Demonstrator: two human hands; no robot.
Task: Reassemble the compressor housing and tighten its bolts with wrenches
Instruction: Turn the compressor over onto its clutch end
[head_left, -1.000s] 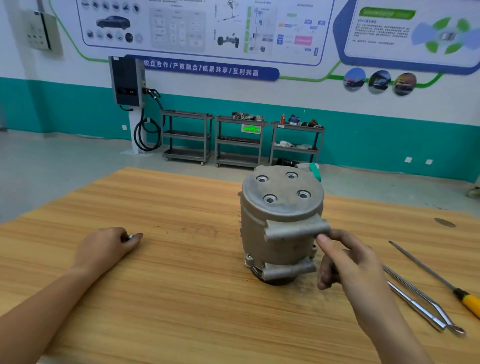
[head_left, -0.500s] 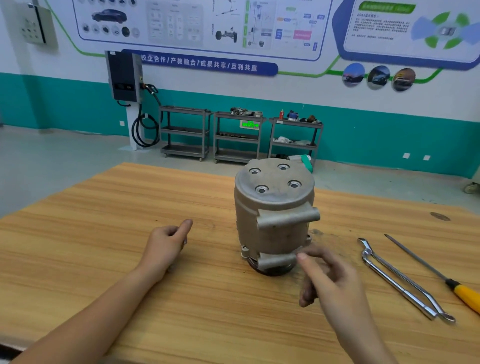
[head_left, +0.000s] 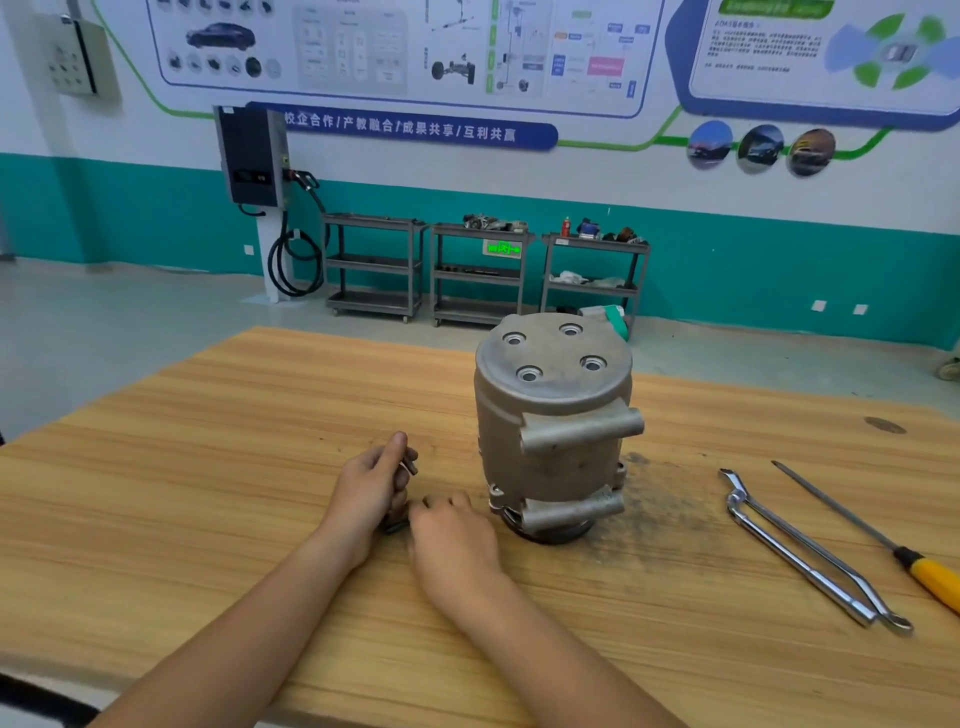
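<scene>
The grey compressor housing (head_left: 553, 426) stands upright on the wooden table (head_left: 208, 467), with several empty bolt holes in its top face. Just left of it, my left hand (head_left: 371, 488) grips a bunch of dark bolts (head_left: 408, 466), their ends sticking out between the fingers. My right hand (head_left: 452, 540) is against the left hand, its fingers curled at the lower end of the bolts; what it holds is hidden. Two chrome wrenches (head_left: 800, 551) lie to the right of the housing.
A yellow-handled screwdriver (head_left: 883, 540) lies beside the wrenches at the table's right edge. A dark stain marks the wood right of the housing. Beyond the table are several grey shelf carts (head_left: 478, 270) and a wall charger (head_left: 254, 156).
My left hand has moved right toward the housing with the bolts. My right hand has left the housing's lug and come across to meet the left hand.
</scene>
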